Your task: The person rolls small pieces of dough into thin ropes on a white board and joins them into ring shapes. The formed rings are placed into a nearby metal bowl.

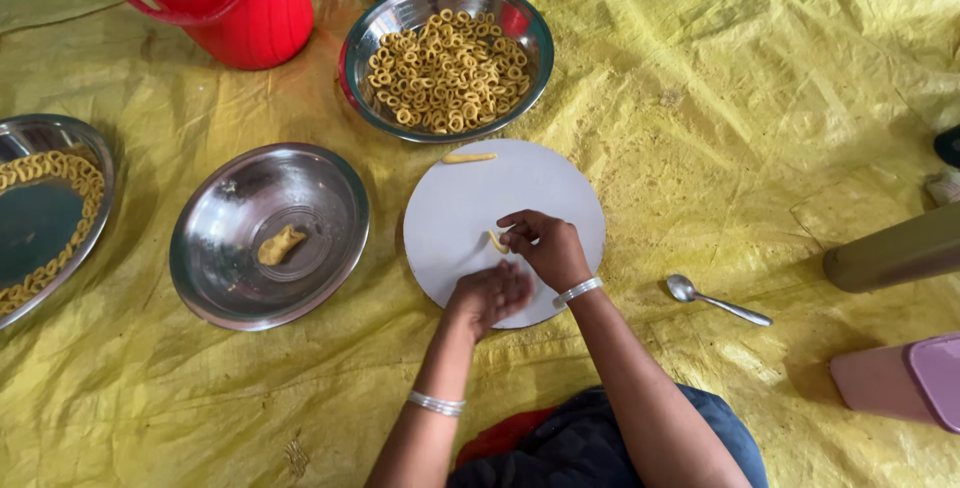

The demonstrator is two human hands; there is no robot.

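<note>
Right hand (545,246) pinches a small dough strip (497,241) over the round white board (470,203). Left hand (490,293) rests loosely curled, empty, on the board's near edge. Rolled dough stick (468,158) lies at the far edge.

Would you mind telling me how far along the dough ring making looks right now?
Done: a steel bowl heaped with finished rings. In hand: the right hand pinches a dough strip on the round white board, the left hand beside it. Left: a rolled strip and a dough lump.
</note>
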